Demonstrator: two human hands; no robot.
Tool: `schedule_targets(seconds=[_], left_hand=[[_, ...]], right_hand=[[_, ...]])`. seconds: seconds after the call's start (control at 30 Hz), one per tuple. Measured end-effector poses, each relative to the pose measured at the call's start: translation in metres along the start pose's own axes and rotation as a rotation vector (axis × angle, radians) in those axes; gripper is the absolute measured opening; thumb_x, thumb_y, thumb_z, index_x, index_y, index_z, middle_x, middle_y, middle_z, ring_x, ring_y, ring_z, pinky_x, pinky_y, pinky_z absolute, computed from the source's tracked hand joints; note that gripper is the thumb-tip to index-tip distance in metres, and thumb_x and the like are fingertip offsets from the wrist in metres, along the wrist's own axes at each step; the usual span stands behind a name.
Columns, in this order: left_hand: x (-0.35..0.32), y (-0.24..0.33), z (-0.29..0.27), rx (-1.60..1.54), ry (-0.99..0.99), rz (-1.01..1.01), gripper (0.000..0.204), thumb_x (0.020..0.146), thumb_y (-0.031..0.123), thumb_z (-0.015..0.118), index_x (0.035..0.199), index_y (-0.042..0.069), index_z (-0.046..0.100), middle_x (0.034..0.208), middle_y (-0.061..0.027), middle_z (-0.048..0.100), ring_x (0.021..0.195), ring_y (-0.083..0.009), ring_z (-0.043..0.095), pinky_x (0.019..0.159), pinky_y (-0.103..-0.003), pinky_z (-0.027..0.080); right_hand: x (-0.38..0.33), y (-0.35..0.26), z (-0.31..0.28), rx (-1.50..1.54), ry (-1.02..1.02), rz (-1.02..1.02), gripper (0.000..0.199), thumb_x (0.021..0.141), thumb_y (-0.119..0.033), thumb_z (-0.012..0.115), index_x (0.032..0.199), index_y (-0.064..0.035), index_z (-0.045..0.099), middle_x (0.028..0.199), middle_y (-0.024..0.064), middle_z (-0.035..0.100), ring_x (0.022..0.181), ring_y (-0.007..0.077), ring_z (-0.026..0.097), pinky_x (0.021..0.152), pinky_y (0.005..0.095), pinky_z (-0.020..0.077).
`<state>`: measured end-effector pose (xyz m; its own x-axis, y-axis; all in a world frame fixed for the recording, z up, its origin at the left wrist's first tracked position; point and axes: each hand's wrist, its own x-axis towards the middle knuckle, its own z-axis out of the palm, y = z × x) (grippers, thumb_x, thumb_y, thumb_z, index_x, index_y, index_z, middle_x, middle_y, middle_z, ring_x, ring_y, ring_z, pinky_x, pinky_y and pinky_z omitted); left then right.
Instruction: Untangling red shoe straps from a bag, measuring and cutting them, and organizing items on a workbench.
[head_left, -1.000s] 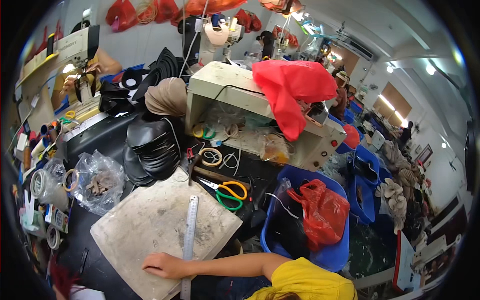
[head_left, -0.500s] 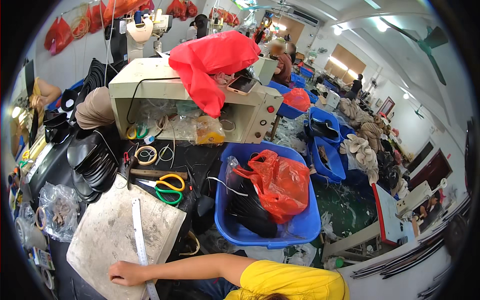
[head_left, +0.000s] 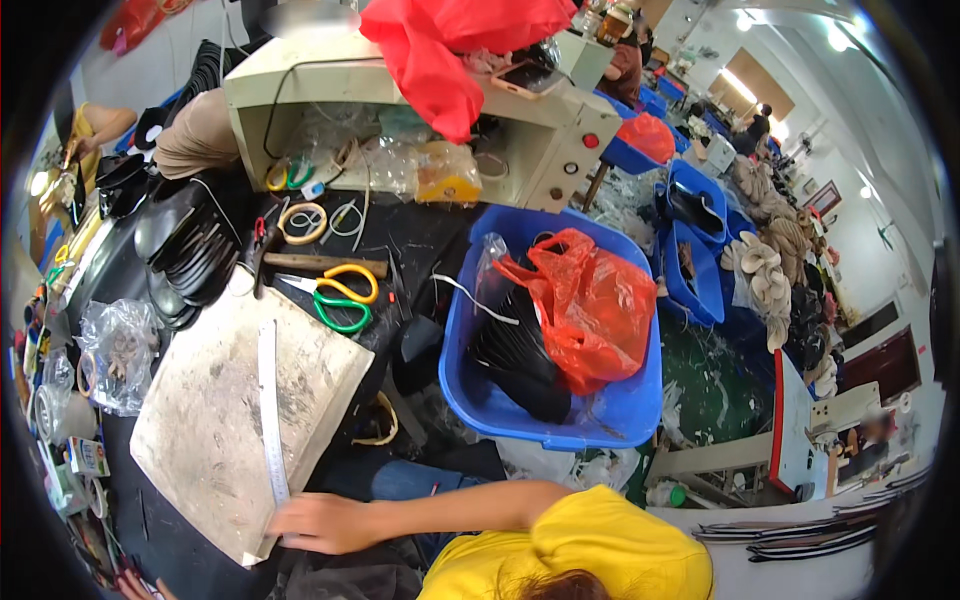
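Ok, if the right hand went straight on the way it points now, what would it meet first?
Probably the pale board's lower corner, just left of the right hand; beyond lies black tabletop. Its height is unclear, so it might pass over.

Left hand (head_left: 136,586): mostly cut off by lower edge | ruler (head_left: 269,405): lower part hidden by right hand (head_left: 325,523), which we see blurred

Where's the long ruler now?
In the head view, left of centre: the ruler lies on the pale board, its lower end by the person's right hand.
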<state>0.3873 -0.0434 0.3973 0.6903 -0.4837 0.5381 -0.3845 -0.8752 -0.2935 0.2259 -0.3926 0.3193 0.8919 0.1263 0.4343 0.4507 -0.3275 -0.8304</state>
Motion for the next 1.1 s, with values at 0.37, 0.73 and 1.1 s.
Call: schedule_targets(seconds=[0.37, 0.73, 1.1], left_hand=[[-0.019, 0.423, -0.064, -1.405, -0.719, 0.535, 0.058, 0.074, 0.006, 0.069, 0.126, -0.002, 0.044, 0.128, -0.0242, 0.046, 0.119, -0.04, 0.044, 0.1, -0.04, 0.037], [-0.009, 0.552, 0.005, -1.616, -1.725, -0.556, 0.051, 0.084, 0.012, 0.063, 0.128, 0.003, 0.039, 0.118, -0.0138, 0.054, 0.102, -0.0257, 0.058, 0.079, -0.043, 0.054], [-0.031, 0.578, -0.006, -1.582, -1.756, -0.739, 0.053, 0.079, -0.004, 0.056, 0.128, 0.004, 0.036, 0.116, -0.0144, 0.054, 0.099, -0.0289, 0.059, 0.077, -0.045, 0.055]], right_hand=[[-0.442, 0.06, -0.069, -0.243, 0.75, 1.474, 0.022, 0.085, -0.025, 0.056, 0.091, -0.0049, 0.064, 0.09, 0.011, 0.064, 0.082, 0.0249, 0.061, 0.072, 0.0359, 0.0478], [-0.463, 0.168, -0.124, 0.044, 0.909, 1.448, 0.027, 0.085, -0.029, 0.056, 0.092, -0.0052, 0.064, 0.09, 0.0101, 0.064, 0.083, 0.0237, 0.062, 0.073, 0.0353, 0.048], [-0.476, 0.217, -0.11, 0.297, 0.969, 1.531, 0.031, 0.085, -0.034, 0.056, 0.093, -0.0054, 0.065, 0.089, 0.0092, 0.065, 0.083, 0.0225, 0.062, 0.075, 0.0346, 0.0481]])
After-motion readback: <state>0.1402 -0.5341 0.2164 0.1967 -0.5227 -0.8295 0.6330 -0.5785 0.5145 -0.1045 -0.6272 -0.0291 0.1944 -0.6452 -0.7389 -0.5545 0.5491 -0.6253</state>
